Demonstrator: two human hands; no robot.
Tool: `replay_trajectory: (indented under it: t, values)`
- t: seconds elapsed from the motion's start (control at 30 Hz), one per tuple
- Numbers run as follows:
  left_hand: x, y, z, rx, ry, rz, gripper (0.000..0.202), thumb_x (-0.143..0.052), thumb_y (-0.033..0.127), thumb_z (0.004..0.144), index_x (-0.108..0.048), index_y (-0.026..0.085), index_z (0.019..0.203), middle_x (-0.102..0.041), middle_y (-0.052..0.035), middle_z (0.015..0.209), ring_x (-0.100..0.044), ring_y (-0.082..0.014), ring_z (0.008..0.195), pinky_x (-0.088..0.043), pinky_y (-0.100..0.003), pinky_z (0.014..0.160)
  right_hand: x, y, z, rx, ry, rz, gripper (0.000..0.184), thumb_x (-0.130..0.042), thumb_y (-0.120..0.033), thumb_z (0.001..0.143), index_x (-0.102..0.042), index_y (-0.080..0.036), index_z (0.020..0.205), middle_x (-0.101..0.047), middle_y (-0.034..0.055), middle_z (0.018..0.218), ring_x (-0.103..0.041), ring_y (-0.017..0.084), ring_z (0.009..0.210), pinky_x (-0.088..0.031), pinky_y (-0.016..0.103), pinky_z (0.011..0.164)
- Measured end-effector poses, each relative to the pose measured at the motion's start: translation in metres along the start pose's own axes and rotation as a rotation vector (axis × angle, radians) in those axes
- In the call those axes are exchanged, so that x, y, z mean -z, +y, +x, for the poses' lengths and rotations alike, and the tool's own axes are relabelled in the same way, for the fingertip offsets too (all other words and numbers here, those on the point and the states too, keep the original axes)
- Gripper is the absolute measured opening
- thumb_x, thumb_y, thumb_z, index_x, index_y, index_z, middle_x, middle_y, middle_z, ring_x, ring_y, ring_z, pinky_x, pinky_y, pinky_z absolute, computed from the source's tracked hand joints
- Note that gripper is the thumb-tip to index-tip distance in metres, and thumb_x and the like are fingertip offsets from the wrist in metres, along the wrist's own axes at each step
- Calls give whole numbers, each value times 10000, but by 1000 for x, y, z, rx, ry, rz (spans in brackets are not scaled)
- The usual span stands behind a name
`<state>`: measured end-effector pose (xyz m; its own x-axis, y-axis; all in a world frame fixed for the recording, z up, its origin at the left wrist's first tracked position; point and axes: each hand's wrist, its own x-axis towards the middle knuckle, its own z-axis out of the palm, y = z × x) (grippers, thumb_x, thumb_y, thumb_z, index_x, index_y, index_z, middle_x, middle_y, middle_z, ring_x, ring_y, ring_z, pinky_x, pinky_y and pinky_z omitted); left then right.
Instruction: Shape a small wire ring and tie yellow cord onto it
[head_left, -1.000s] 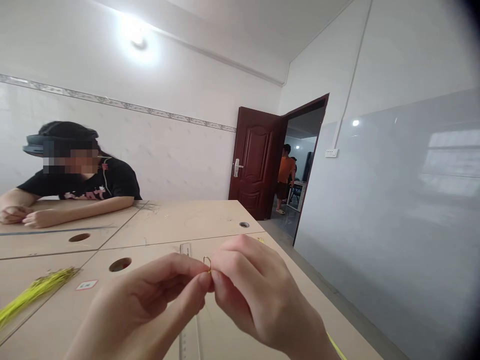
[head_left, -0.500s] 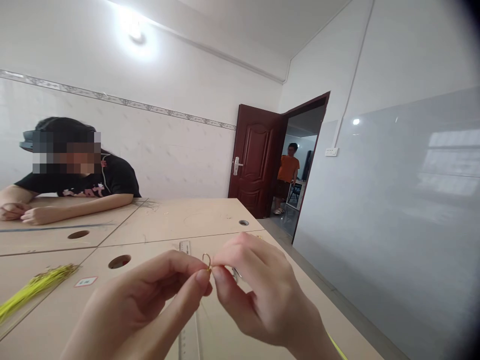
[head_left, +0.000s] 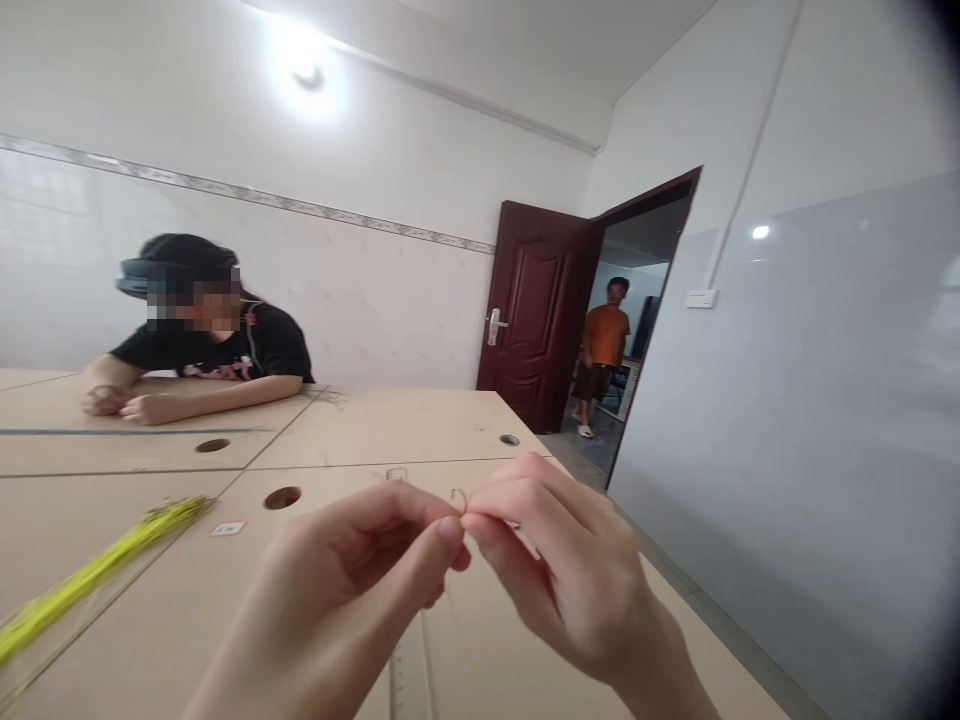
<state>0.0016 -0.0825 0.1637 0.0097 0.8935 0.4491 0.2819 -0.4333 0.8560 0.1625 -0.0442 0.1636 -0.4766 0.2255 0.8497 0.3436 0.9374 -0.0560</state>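
Between the fingertips at the centre of the head view, a small gold fish hook [head_left: 458, 495] shows its bend pointing up. Thumb and forefinger of my left hand [head_left: 375, 560] pinch its lower end. My right hand [head_left: 574, 560] is closed in a pinch right against the hook, fingertips touching those of the left. Whatever thin thing the right fingertips hold is hidden. Below the hands, a clear ruler [head_left: 409, 670] lies lengthwise on the table, partly covered by my left hand.
A bundle of yellow lines [head_left: 105, 570] lies on the table [head_left: 360, 430] at left, near a small label [head_left: 228, 529] and a round hole [head_left: 283, 497]. A tape roll [head_left: 509, 440] sits far right. One person [head_left: 225, 340] leans opposite; another [head_left: 606, 335] stands in the doorway.
The view has swung left, so everything sits further right. Both hands keep their pinch, and less of the hook shows above the fingertips. The person in the doorway has shifted stance.
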Motion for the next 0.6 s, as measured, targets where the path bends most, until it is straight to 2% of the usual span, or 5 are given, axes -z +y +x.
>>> replay_trajectory:
  t: [0.1,0.23,0.47,0.6]
  values:
    - [0,1,2,64,22,-114,162,-632,283,751,-654,209,608,-583,30,530,-537,-94,519,-458,-130,480,-6,6,2,79,0,-111,115,-460,-115,882,-511,-184,805,-546,6,690,-470,125,632,-379,275,584]
    - [-3,2,3,139,0,-223,135,-638,251,755,-652,189,636,-572,43,535,-494,-66,507,-411,-114,469,-10,9,2,104,-22,-102,108,-451,-109,879,-485,-187,813,-516,-2,670,-431,122,601,-350,278,553]
    - [-2,5,1,190,-20,-269,200,-603,287,792,-620,187,620,-587,46,562,-489,-65,510,-407,-127,483,-2,9,0,-142,-26,180,107,-456,-152,886,-543,-215,896,-564,-5,761,-532,115,680,-422,264,594]
    - [-1,5,1,191,-28,-245,202,-600,312,795,-631,191,637,-603,34,598,-492,-77,535,-399,-139,485,-1,10,2,-156,-31,283,138,-509,-153,860,-555,-223,970,-586,0,822,-560,129,742,-449,290,639]
